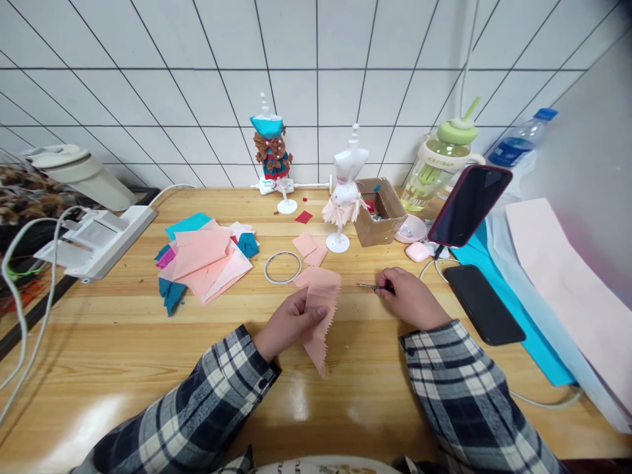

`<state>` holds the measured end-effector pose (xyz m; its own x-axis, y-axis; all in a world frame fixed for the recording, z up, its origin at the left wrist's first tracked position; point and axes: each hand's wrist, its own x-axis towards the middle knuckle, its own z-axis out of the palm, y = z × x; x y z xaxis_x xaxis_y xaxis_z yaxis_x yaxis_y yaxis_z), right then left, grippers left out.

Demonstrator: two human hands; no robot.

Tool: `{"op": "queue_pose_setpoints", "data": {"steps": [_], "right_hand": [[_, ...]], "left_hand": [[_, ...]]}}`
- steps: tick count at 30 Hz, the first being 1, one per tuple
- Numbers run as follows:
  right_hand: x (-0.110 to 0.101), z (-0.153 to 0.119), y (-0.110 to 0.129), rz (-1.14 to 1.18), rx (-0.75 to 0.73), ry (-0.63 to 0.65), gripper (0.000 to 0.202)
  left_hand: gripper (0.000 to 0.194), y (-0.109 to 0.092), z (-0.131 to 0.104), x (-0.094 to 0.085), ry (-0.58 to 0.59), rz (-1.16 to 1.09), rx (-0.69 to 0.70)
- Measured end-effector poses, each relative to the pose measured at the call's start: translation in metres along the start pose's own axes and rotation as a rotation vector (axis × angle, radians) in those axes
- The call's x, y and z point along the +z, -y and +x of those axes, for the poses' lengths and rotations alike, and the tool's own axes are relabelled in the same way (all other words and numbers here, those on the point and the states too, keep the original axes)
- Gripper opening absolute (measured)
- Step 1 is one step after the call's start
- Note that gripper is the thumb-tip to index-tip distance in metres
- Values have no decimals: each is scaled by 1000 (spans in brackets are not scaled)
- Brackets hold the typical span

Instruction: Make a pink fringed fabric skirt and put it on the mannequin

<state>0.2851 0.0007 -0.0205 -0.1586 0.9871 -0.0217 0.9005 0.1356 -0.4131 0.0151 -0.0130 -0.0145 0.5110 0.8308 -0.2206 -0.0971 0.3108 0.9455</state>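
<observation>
Wooden table [123, 342] is glossy: the left hand [289, 322] merely pinches limp pink fabric [318, 309], the right hand's [409, 299] fingers close round small scissors [372, 287], so a cut could wander.

So everything's sitting on the table [123, 368], with the left hand [286, 322] and right hand [412, 299] near the middle front. The fabric piece [318, 309] is hanging from the left hand, and the scissors [371, 287] are lying just left of the right hand. Behind the fabric piece, the ring [282, 267] is lying flat, with the fabric pile [207, 257] sitting to its left. Further back, two mannequin stands [345, 191] are standing by the wall, the box [379, 212] right beside the nearer one. Off to the right, one phone [484, 304] is lying flat, another phone [469, 205] is leaning propped up behind it, and the bottles [439, 164] are standing behind that.
</observation>
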Motion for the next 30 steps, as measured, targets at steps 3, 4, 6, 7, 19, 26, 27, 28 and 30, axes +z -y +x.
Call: {"op": "queue_pose_setpoints", "data": {"steps": [3,4,6,7,19,26,27,28,30], "right_hand": [[-1,0,0,1,3,1,4],[-2,0,0,3,1,1,5],[-3,0,2,16,5,-11,6],[-4,0,4,43,24,-33,6],[29,-13,82,1014,199,265,33],[34,-10,83,1246,330,110,34],[34,-10,83,1283,344,75,35],[34,-10,82,1318,362,36,36],[33,-9,80,1384,400,-29,37]], "left_hand": [[36,0,0,0,2,1,6],[36,-1,0,0,2,2,7],[36,-1,0,0,7,-1,8],[37,-1,0,0,6,-4,10],[41,2,6,3,-45,-18,50],[46,-4,4,6,57,-45,13],[48,-5,4,5,82,-38,8],[49,-5,4,5,112,-16,1],[47,-5,3,3,181,51,-24]]}}
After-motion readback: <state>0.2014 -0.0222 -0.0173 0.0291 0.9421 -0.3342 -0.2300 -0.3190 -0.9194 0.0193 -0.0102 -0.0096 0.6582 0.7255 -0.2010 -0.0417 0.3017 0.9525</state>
